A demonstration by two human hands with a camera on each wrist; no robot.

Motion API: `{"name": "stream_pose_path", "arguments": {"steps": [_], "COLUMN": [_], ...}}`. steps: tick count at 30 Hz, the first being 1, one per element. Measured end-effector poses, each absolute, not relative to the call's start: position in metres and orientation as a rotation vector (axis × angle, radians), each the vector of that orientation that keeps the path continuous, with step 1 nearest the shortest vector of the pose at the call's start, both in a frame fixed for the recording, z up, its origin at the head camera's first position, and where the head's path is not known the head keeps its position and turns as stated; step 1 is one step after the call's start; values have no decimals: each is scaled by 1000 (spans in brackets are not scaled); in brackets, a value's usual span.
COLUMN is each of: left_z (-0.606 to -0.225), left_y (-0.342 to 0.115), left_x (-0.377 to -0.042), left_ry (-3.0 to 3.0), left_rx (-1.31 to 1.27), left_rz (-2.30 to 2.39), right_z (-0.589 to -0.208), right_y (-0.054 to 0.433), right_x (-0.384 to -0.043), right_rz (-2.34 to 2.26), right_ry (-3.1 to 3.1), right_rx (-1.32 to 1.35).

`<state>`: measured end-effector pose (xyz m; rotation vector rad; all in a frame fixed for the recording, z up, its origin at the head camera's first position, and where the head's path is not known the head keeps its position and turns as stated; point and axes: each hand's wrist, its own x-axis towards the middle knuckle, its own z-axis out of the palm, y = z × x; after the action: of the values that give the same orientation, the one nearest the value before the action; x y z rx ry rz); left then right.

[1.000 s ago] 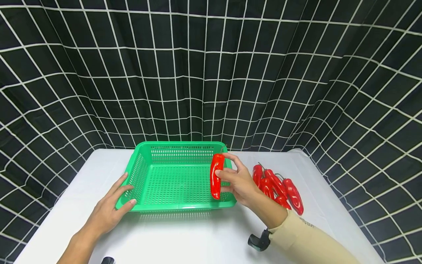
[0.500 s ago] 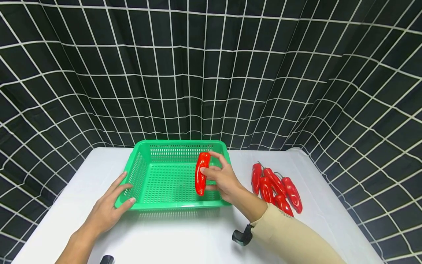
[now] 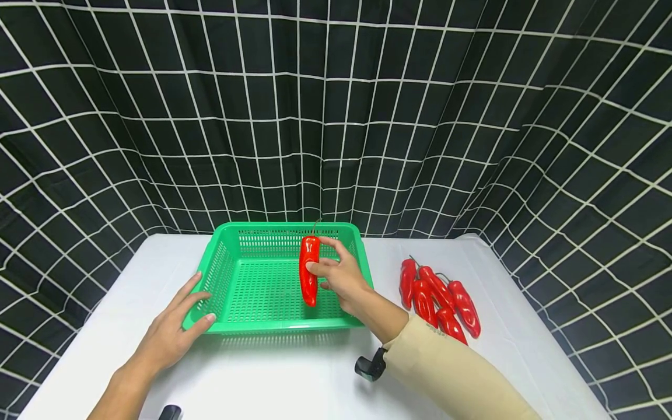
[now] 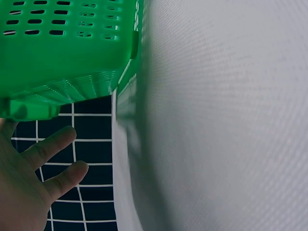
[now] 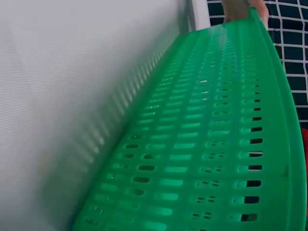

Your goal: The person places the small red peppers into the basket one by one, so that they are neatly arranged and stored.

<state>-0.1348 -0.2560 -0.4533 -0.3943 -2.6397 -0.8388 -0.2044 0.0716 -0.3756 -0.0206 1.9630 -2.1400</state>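
The red pepper (image 3: 309,271) is pinched in our right hand's (image 3: 343,279) fingers, over the green basket (image 3: 278,325); our left hand (image 3: 170,332) spreads its fingers at the left end. Right of the pinch lie more peppers (image 3: 438,290), one partly behind our sleeve (image 3: 448,367).

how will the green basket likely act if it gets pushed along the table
The green basket would probably slide rather than tip, being wide and low. It looks light for its size, since it is full of holes. Its straight edges suggest fair stiffness.
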Motion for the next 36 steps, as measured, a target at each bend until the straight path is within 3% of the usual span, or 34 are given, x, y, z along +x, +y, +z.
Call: {"name": "stream_pose_path", "arguments": {"steps": [14, 36], "left_z": [-454, -454], "left_y": [-257, -257], "left_x": [-137, -136], "left_ry": [-2641, -2639], "left_rx": [-387, -401], "left_rz": [-829, -850], "right_z": [-374, -401], "right_y": [56, 14], "right_x": [-218, -229], "right_rz": [-2142, -2040], "right_ry": [1935, 1951], "right_rx": [60, 103]}}
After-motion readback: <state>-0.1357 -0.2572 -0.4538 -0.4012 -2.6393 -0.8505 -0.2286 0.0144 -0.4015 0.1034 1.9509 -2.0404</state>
